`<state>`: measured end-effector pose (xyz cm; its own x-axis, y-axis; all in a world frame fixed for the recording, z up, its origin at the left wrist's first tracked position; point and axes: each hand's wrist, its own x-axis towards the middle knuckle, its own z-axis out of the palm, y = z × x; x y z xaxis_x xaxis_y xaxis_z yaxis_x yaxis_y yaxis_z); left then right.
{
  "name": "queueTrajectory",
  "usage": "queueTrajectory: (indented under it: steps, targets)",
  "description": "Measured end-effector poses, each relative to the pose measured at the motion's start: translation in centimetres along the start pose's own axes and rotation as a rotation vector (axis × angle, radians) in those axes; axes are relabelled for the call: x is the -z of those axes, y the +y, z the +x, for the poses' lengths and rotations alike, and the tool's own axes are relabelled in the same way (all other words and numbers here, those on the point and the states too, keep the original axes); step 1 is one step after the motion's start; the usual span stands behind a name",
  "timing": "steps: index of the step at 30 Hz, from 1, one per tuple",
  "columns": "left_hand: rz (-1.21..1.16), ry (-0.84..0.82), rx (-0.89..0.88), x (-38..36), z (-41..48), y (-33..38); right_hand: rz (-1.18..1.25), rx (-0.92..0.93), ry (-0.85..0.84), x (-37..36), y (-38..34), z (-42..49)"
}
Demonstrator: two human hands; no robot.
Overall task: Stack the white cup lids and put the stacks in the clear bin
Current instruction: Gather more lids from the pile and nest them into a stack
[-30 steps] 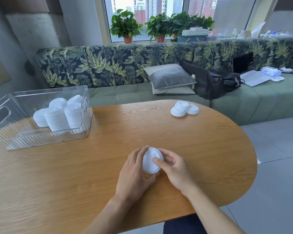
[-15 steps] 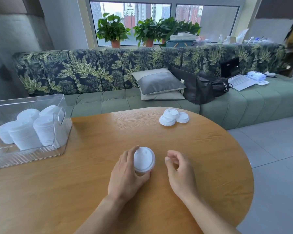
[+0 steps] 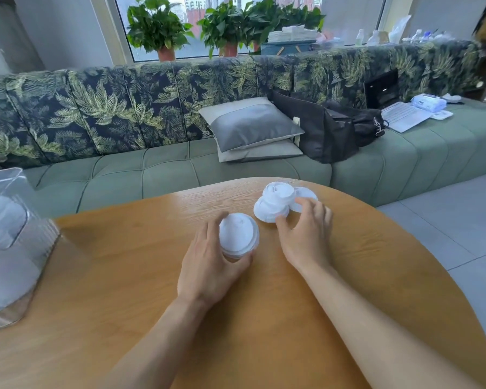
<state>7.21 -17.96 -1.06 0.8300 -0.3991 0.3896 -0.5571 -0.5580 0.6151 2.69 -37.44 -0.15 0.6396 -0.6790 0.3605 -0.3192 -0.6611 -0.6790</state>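
Presently, item by item.

Left hand (image 3: 208, 268): I am gripping a short stack of white cup lids (image 3: 238, 234), fingers and thumb curling round its side, near the middle of the wooden table (image 3: 264, 318). Whether its base is touching the wood I cannot tell.

Right hand (image 3: 306, 240): I am holding it spread just right of the stack, fingers apart and lightly bent. My thumb tip and fingertips (image 3: 300, 203) are meeting the edge of the loose lids (image 3: 272, 204) without closing on any.

Loose lids: three are showing, lying in a small cluster toward the table's far edge. One is lying flat, a second is leaning on top of it, and a third is peeking out behind my fingers to the right.

Clear bin (image 3: 44, 234): it is sitting at the table's left edge, well apart from both hands and partly cut off by the frame. White lid stacks (image 3: 6, 262) are resting inside it, too blurred to count.

Beyond the table: a green sofa (image 3: 152, 175) with a leaf-print back is running beneath the window. It is carrying two grey cushions (image 3: 253, 127), a black bag (image 3: 328, 130) and an open laptop (image 3: 399, 113). Potted plants (image 3: 157, 26) are standing on the sill.
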Motion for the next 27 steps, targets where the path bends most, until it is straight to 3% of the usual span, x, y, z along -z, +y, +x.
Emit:
queueTrajectory:
  steps: [15,23,27]
  targets:
    - [-0.028,0.072,-0.036,-2.8,5.9,-1.4,-0.117,0.019,-0.013,-5.4,0.2,6.9]
    - [-0.107,0.141,0.057,-1.7,3.7,-0.8,0.077,0.124,0.098,-3.3,-0.7,3.5]
    - [-0.129,0.144,0.070,-0.8,1.7,-0.4,0.212,0.102,0.013,-1.9,-0.9,0.5]
